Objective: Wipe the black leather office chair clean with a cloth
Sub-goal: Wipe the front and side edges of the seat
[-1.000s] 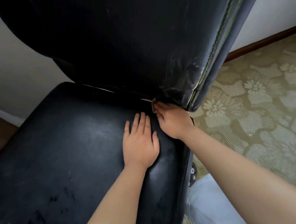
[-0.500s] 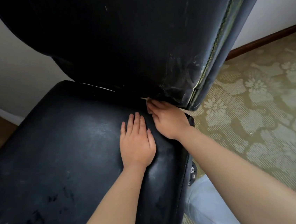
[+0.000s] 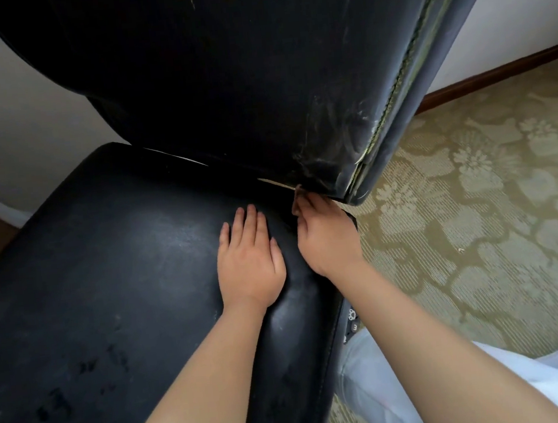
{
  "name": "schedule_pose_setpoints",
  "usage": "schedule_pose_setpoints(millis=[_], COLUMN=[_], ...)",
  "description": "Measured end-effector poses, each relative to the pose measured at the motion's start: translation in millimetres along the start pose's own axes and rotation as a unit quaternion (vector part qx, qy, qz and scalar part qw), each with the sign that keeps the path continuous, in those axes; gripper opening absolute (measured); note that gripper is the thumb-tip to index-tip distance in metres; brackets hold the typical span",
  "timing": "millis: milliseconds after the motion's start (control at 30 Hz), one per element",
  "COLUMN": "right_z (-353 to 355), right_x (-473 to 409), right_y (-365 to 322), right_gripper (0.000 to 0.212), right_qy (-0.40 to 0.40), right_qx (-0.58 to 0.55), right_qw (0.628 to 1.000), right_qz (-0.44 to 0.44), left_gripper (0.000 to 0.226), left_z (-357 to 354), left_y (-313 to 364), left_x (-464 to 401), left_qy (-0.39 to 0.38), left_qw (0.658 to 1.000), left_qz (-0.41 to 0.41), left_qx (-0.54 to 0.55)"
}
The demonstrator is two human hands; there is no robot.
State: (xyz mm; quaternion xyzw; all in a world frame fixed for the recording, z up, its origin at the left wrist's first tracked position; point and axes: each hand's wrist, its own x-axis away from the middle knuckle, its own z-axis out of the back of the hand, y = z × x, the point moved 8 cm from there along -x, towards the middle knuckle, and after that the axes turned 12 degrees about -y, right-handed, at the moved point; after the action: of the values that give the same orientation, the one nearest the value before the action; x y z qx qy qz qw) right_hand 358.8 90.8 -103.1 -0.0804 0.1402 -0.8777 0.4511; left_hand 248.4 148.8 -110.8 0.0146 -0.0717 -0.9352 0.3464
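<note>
Chair seat [image 3: 106, 281]: I see black leather, smooth and broadly rounded, with a dull sheen and scuffed patches toward the near left corner.
Backrest [image 3: 239, 77]: black leather, creased and whitish at its lower right corner, with a frayed piping seam down the right edge.
Chair location: it fills the frame, standing on a patterned floral carpet [image 3: 494, 206]; its long axis runs from near left to far right, backrest farthest from me.
Left hand [image 3: 249, 266]: flat on the seat, fingers straight and together, grasping nothing.
Right hand [image 3: 324, 234]: at the seat-backrest gap, fingers curled, pinching a pale strip [image 3: 297, 190].
Cloth: I cannot tell whether that strip is it.
Change: compared with half a second ago, both hands sit almost unchanged.
</note>
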Motion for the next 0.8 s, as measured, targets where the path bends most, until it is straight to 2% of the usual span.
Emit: schedule_pose_setpoints(millis=[67,200,267,367,467,600,700,800], right_z=[1,1,2,6,2,5,3,-8], right_x=[13,-12,-7,27,33,20,47,76], right_y=[8,24,22,20,27,34,26,19], right_gripper=[0.05,0.042,0.039,0.045,0.049,0.04,0.047,0.046], right_qy=[0.02,-0.035,-0.007,0.077,0.072,0.082,0.117,0.095], right_qx=[-0.011,-0.044,-0.049,-0.058,-0.073,-0.108,-0.126,-0.159], right_qw=[1.0,0.994,0.993,0.99,0.987,0.974,0.968,0.962], right_qz=[-0.009,-0.089,-0.104,-0.103,-0.124,-0.182,-0.184,-0.203], left_gripper=[0.056,0.056,0.057,0.06,0.061,0.061,0.063,0.065], left_z=[0,1,0,-1,-1,-2,-3,-1], left_y=[0,2,1,1,1,0,1,1], left_x=[1,0,-1,0,1,-1,0,1], left_qy=[-0.003,0.0,-0.004,-0.024,-0.031,-0.031,-0.044,-0.042], left_qw=[1.0,1.0,1.0,1.0,0.999,0.999,0.999,0.999], left_qz=[-0.001,-0.001,0.002,0.006,0.009,0.005,0.007,0.006], left_qx=[0.003,0.006,0.004,0.004,0.007,0.008,0.007,0.013])
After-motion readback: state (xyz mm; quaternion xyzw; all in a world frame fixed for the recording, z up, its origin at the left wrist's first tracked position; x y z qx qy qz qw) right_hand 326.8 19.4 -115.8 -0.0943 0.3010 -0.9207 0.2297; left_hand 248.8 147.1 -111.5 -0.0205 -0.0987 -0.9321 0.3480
